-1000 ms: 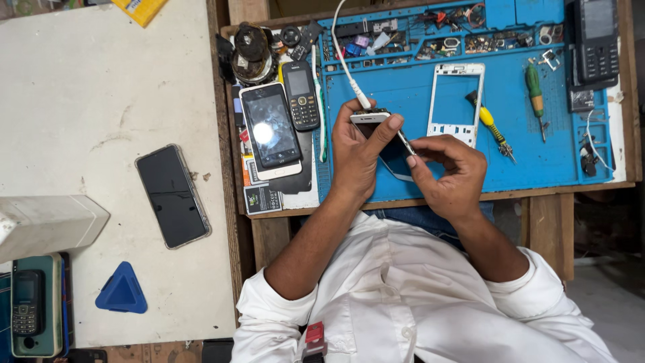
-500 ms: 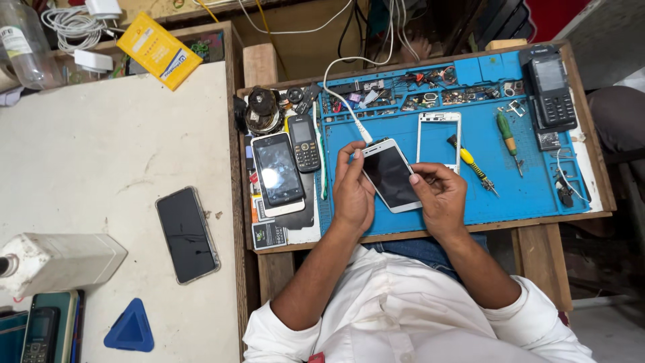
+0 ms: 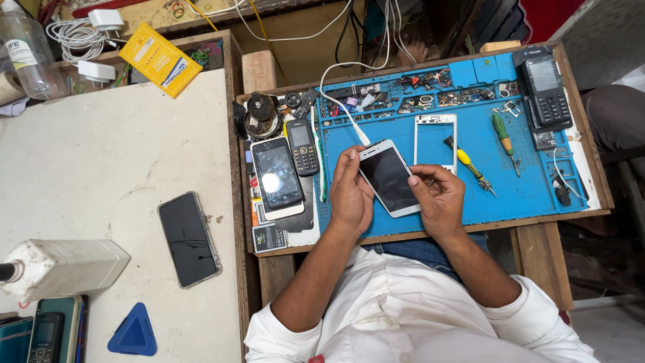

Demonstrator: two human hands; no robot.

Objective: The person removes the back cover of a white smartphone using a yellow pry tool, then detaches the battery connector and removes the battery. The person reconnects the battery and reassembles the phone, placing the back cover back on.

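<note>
Both of my hands are on a white-framed smartphone (image 3: 388, 178) with a dark screen, held face up over the near part of a blue work mat (image 3: 531, 191). My left hand (image 3: 351, 195) curls around the phone's left edge, fingers bent and closed against it, the fingertips reaching up toward its far corner. My right hand (image 3: 438, 196) grips the right edge, thumb and forefinger pinched on the rim and the other fingers tucked under. The phone sits tilted, its far end leaning left. A white cable (image 3: 334, 94) runs from the far side of the bench down to the phone's far end; whether it is plugged in I cannot tell.

Just beyond my right hand, an empty white phone frame (image 3: 435, 138) lies on the mat, and a yellow-handled screwdriver (image 3: 470, 167) lies beside it. Further right is a green-handled screwdriver (image 3: 502, 141), and at the far right corner a black keypad phone (image 3: 545, 87). Left of my left hand, off the mat's edge, a larger dark-screened phone (image 3: 277, 176) lies flat, with a small black keypad handset (image 3: 302, 146) next to it.

On the pale table (image 3: 101, 168) to the left, well apart from my hands, lies another black smartphone (image 3: 189, 238), with a blue triangular pick (image 3: 134, 331) nearer to me.
</note>
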